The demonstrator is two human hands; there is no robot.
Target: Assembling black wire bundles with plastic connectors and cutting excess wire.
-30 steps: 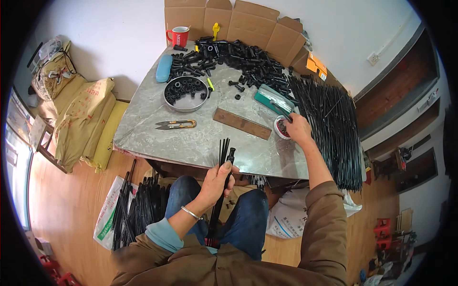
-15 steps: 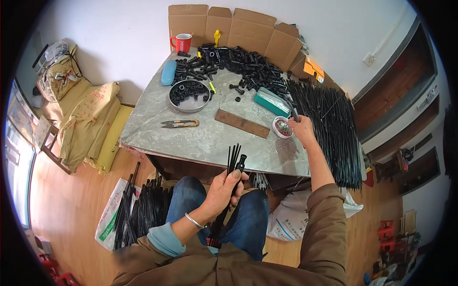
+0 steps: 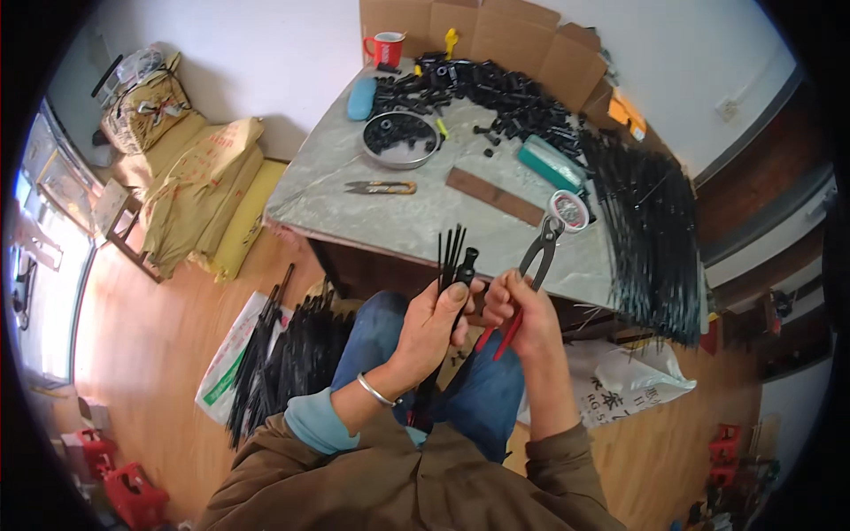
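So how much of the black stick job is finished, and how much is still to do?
Some looks done: a heap of black sticks lies on the floor bag. Right now the left hand holds a bundle of rods and the right hand holds red-handled pliers. Probably lots left: a big pile of rods covers the table.

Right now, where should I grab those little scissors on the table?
Take the snips by the yellowish looped handle end, coming from the table's front edge. They lie flat with the dark pointed blades facing left, so the right-hand end is safest.
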